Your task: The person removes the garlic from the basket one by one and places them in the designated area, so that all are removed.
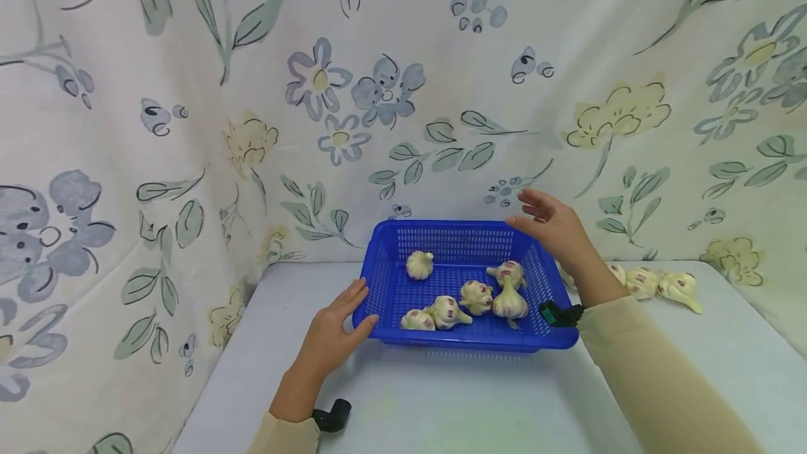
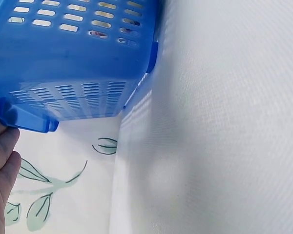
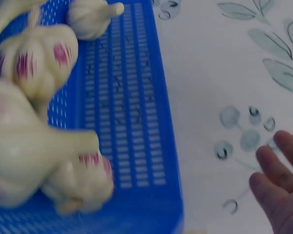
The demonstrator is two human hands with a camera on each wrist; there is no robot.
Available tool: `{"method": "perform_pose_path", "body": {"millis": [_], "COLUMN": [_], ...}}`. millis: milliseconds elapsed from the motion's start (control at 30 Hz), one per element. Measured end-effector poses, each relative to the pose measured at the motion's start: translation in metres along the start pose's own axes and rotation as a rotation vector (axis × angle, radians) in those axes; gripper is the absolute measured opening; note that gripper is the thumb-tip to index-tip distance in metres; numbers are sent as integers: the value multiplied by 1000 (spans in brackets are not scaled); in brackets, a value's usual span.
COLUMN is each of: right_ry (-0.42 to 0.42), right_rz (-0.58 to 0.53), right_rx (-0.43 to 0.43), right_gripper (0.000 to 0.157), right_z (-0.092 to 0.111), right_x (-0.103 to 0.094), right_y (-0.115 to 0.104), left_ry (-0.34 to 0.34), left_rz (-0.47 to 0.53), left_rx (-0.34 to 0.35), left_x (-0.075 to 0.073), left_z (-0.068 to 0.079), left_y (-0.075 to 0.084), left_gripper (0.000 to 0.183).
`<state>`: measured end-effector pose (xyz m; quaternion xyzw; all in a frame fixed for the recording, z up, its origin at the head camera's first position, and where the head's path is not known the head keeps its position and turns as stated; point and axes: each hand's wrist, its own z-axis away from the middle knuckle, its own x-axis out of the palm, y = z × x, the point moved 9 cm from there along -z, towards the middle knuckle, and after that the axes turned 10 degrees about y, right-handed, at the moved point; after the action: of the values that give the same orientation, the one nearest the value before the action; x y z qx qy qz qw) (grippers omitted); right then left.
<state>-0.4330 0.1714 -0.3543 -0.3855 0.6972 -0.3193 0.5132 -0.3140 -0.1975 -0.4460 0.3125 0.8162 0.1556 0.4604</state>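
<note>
A blue plastic basket (image 1: 463,343) with slotted walls stands on the white table, several garlic bulbs (image 1: 447,312) inside it. My left hand (image 1: 328,335) is at the basket's left front corner, fingers extended along the outer side and thumb by the front rim. In the left wrist view, the fingertips (image 2: 5,144) touch the rim from outside. Above the basket's right rear corner is my right hand (image 1: 555,226), its fingers loosely bent and nothing held. The right wrist view has that hand (image 3: 283,185) apart from the rim, with garlic in the basket beside it.
More garlic bulbs (image 1: 642,283) lie on the table (image 1: 441,405) to the right of the basket, partly hidden behind the right forearm. A floral curtain (image 1: 441,90) hangs close behind the basket and along the sides.
</note>
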Motion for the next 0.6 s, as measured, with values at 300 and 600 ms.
{"method": "perform_pose_path", "body": {"millis": [300, 600], "right_ry": [-279, -463], "right_rz": [206, 305], "right_rx": [113, 295], "right_gripper": [90, 84], "right_z": [-1, 11], "right_x": [61, 92], "right_y": [16, 58], "left_ry": [-2, -13], "left_rz": [7, 18], "left_rx": [9, -10], "left_x": [0, 0], "left_z": [0, 0], "left_y": [0, -1], "left_gripper": [59, 58]}}
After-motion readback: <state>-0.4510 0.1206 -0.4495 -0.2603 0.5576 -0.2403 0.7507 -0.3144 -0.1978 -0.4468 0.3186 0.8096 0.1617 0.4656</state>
